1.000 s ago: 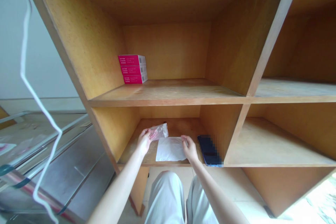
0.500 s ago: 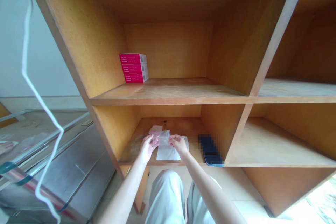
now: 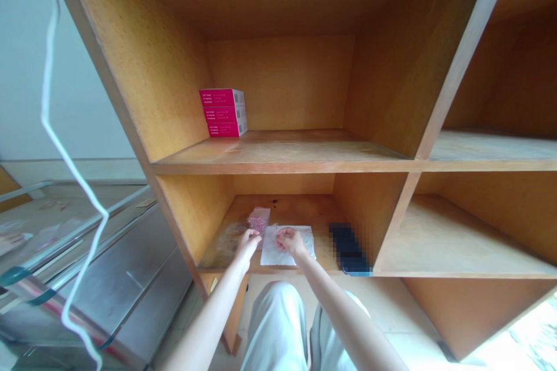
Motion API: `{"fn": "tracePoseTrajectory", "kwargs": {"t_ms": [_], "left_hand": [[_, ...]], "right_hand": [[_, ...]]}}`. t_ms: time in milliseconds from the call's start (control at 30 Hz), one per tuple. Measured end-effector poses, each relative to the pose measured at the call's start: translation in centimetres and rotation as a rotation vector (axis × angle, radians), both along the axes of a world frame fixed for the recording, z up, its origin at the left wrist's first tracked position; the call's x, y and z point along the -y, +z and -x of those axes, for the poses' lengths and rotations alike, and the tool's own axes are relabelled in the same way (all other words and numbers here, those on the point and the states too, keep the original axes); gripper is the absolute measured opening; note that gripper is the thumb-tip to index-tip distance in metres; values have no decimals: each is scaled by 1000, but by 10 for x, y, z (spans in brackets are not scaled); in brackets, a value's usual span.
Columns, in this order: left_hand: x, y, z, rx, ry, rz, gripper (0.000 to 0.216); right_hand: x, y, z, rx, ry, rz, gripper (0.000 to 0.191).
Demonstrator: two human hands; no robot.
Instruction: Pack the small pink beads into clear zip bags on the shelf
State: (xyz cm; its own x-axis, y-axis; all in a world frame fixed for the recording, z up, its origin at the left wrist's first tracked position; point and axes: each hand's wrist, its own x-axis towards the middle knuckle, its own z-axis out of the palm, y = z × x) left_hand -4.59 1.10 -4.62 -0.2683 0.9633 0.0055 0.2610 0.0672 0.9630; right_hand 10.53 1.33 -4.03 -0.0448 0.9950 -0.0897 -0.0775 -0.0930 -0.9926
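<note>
On the lower shelf, my left hand (image 3: 248, 243) is closed, thumb and fingertips together, beside a clear bag of pink beads (image 3: 259, 221). Whatever it pinches is too small to make out. My right hand (image 3: 292, 241) bends over a white sheet (image 3: 278, 258), its fingers pinched on a small clear plastic bag (image 3: 275, 228) with something pink by the fingertips. Much of that bag is hidden by the fingers. The sheet lies flat near the shelf's front edge.
A dark, pixelated flat object (image 3: 350, 249) lies to the right on the same shelf (image 3: 304, 206). Several pink-and-white boxes (image 3: 223, 113) are stacked on the upper shelf. At left, a white cable (image 3: 72, 168) hangs before a metal-framed rack (image 3: 130, 266).
The clear bag stretched between both hands is no longer spread there. My left hand has drawn lower, exposing the bag of beads; my right hand has shifted slightly left and down over the sheet.
</note>
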Motion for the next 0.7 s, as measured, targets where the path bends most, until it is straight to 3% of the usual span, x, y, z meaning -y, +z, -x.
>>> {"fn": "tracePoseTrajectory", "kwargs": {"t_ms": [167,300,700], "left_hand": [[1,11,-7,-243,33,-87,5],[2,26,-15,-405,-218,-158,18],[-7,24,-15,-402,-296,-133,19]], "right_hand": [[-1,3,1,13,24,-11,8],[-1,5,-1,22,67,-73,6],[0,6,-5,141,140,-149,13]]}}
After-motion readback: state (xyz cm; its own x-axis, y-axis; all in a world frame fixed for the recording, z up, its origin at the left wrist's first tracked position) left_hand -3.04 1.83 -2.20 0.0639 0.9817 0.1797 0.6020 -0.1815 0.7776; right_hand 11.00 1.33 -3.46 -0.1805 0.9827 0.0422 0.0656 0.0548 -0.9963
